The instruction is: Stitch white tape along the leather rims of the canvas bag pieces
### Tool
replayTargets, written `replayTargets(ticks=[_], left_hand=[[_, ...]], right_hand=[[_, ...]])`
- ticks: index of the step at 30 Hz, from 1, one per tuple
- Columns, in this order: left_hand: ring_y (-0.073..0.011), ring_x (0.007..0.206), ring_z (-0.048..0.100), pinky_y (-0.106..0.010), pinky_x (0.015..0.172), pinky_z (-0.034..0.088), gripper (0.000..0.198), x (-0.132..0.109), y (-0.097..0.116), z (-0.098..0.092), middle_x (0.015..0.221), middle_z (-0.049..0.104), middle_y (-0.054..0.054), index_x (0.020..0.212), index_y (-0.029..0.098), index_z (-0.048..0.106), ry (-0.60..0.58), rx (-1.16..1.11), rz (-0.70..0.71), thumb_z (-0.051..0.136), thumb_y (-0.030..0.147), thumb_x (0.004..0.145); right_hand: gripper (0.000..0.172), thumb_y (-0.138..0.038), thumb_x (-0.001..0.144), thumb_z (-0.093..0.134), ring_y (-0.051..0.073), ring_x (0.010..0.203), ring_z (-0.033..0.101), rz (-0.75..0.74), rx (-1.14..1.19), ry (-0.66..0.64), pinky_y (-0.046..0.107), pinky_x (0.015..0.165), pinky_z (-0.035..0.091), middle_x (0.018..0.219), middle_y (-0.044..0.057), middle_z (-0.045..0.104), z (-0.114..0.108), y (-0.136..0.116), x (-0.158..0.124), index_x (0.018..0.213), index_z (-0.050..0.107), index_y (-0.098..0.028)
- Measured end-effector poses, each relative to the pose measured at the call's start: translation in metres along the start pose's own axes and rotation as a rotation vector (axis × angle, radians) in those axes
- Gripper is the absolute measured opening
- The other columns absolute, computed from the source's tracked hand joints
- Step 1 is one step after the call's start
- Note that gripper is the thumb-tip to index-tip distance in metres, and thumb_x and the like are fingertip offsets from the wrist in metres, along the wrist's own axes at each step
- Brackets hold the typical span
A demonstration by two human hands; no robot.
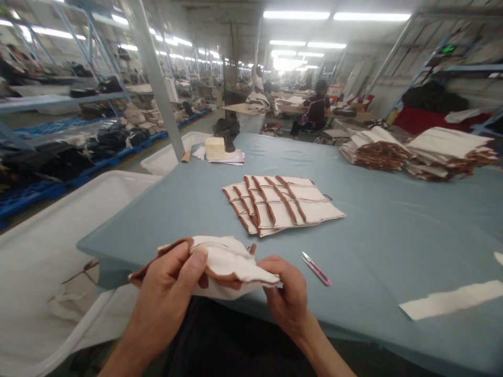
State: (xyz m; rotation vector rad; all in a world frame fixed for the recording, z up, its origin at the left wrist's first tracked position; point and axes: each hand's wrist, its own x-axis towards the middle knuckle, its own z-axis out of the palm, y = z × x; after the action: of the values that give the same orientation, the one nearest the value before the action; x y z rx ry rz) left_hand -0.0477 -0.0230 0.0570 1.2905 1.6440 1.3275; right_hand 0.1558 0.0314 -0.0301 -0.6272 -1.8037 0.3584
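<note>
A cream fabric pouch with brown trim (231,262) is held between my two hands over the table's near edge. My left hand (168,283) is closed on its left part, thumb on top. At the right corner, my right hand (288,293) pinches the cloth, with some fingers hidden beneath. Beyond them lies an overlapping stack of similar cream pouches with brown edging (283,204). A pair of pink-handled thread snips (316,268) rests on the table to the right of my right hand.
The table (377,235) has a blue-green cover. Piles of cream and brown fabric pieces (416,152) stand at the far right, a cream strip (451,299) nearer. A yellow block (218,148) sits far left. White bins (118,193) adjoin the left edge. A person (314,110) sits beyond.
</note>
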Motion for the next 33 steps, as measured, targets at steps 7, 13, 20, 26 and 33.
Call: replayTargets(ticks=[7,13,20,26,33], left_hand=[[-0.0265,0.084,0.072,-0.030,0.077,0.058,0.035,-0.030,0.010,0.009,0.095,0.081,-0.006,0.097,0.026,0.079,-0.405,0.234,0.456,0.058,0.054,0.095],[-0.0138,0.054,0.060,-0.021,0.050,0.045,0.020,-0.043,0.006,0.053,0.068,0.071,0.002,0.077,0.024,0.063,-0.559,0.177,0.687,0.059,0.032,0.095],[-0.0172,0.072,0.062,-0.026,0.071,0.052,0.024,-0.047,-0.008,0.082,0.075,0.066,-0.002,0.072,0.021,0.058,-0.568,0.176,0.473,0.056,0.026,0.096],[-0.0195,0.079,0.061,-0.028,0.073,0.051,0.025,-0.049,-0.024,0.072,0.082,0.069,-0.003,0.077,0.022,0.062,-0.707,0.167,0.253,0.054,0.033,0.097],[-0.0154,0.069,0.056,-0.024,0.062,0.042,0.026,-0.061,-0.036,0.078,0.078,0.067,0.000,0.077,0.020,0.059,-0.885,0.158,0.024,0.050,0.031,0.098]], right_hand=[[0.046,-0.041,0.112,0.041,0.012,0.047,0.062,0.190,-0.247,-0.198,0.020,0.048,0.045,0.059,-0.002,0.067,-0.089,-0.056,0.003,0.079,0.066,-0.022],[0.035,-0.039,0.112,0.045,0.010,0.055,0.068,0.236,-0.462,-0.440,0.019,0.056,0.048,0.068,-0.005,0.072,-0.161,-0.096,0.011,0.087,0.065,-0.025],[0.039,-0.029,0.114,0.039,0.011,0.050,0.061,0.139,-0.569,-0.434,0.026,0.054,0.041,0.061,-0.003,0.064,-0.145,-0.084,-0.028,0.085,0.064,-0.020],[0.038,-0.030,0.113,0.040,0.013,0.054,0.062,0.192,-0.483,-0.442,0.028,0.056,0.039,0.066,0.000,0.067,-0.123,-0.064,-0.070,0.089,0.066,-0.017],[0.053,-0.069,0.100,0.050,0.014,0.064,0.056,0.737,0.029,-0.334,0.026,0.059,0.042,0.076,0.001,0.063,-0.109,-0.071,-0.086,0.092,0.065,-0.018]])
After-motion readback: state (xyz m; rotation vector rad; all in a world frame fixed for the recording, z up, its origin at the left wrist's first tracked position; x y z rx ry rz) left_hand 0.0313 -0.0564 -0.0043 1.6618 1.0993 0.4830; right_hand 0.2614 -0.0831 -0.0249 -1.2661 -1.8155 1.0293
